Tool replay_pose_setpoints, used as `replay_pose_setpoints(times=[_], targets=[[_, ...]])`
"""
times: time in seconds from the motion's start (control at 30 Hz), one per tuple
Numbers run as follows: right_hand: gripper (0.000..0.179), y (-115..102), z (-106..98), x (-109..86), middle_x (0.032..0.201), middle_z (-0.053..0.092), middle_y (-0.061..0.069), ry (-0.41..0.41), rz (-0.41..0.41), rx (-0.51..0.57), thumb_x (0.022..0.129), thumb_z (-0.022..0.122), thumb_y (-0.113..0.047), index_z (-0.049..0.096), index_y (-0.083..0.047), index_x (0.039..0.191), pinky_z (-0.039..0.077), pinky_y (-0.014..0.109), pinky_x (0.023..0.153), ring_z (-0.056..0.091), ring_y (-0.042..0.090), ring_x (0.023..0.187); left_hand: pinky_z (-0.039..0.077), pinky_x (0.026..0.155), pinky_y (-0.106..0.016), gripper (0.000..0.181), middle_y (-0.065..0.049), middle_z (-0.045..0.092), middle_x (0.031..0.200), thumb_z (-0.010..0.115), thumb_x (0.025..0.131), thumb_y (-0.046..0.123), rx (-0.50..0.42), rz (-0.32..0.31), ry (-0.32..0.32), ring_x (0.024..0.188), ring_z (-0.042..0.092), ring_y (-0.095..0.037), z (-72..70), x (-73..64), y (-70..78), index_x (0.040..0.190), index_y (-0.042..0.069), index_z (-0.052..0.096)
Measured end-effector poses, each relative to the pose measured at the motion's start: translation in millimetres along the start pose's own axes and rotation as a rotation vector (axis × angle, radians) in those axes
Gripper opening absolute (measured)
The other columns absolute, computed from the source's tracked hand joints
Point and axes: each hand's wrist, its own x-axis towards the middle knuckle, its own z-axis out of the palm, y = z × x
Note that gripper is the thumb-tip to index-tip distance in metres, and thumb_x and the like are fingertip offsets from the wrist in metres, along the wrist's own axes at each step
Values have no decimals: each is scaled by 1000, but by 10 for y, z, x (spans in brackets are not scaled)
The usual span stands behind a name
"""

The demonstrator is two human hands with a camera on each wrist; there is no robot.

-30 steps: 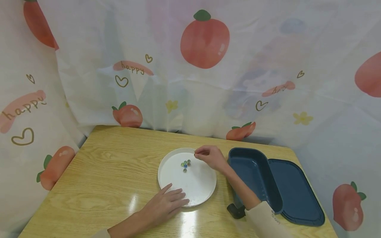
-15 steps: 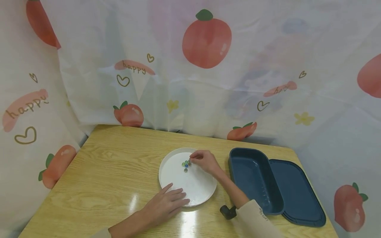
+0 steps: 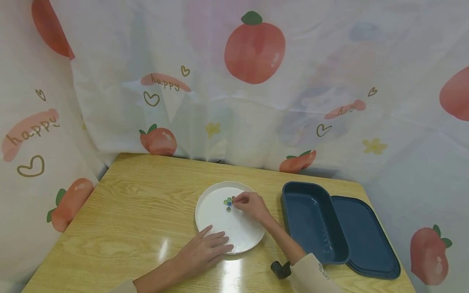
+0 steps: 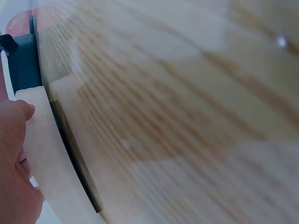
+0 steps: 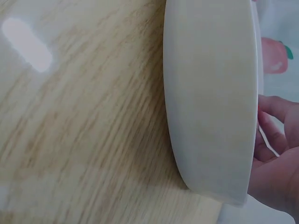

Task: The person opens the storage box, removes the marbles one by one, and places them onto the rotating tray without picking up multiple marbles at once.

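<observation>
A round white plate (image 3: pixel 242 232) with a raised rim stands on the wooden table. Near its upper middle sits a small cluster of glass marbles, among them a blue marble (image 3: pixel 229 204) and a grey marble (image 3: pixel 229 209) slightly apart. My right hand (image 3: pixel 253 205) reaches over the plate's right side, thumb and fingers pinching a small marble at the cluster's edge. The fingertips mostly hide it; a speck of red (image 5: pixel 259 110) shows there in the right wrist view. Spread fingers of my left hand (image 3: pixel 205 250) rest on the plate's near-left rim.
To the right is a deep dark-blue box (image 3: pixel 311 219), with no lid on it. Its flat blue lid (image 3: pixel 366 238) lies beside it, partly under the box's right side. A black device (image 3: pixel 280 270) sits by the right sleeve. Fruit-printed curtains (image 3: pixel 205 101) surround the table (image 3: pixel 146 203).
My right hand has moved left and down from the plate's far right rim to the marbles. The left hand stays on the rim.
</observation>
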Motion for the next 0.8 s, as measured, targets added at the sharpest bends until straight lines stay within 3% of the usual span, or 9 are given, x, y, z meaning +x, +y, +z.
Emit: replay_pose_setpoints(times=[0.43,0.8], targets=[[4,27,46,-17,77,70,0,-1,-42,-4,84,77,-3,76,-4,88,52,25,65,64,11,72,41,105,-52,31,-1,69,122,74,90,21,12,3,3,120,61,-21,-19,4,6,121,21,72],[4,49,72,-15,75,69,-3,1,-84,-69,83,78,-4,76,-6,87,53,27,68,64,10,72,41,105,-52,31,-1,69,122,74,90,21,10,-2,-4,120,61,-21,-29,9,11,121,21,72]])
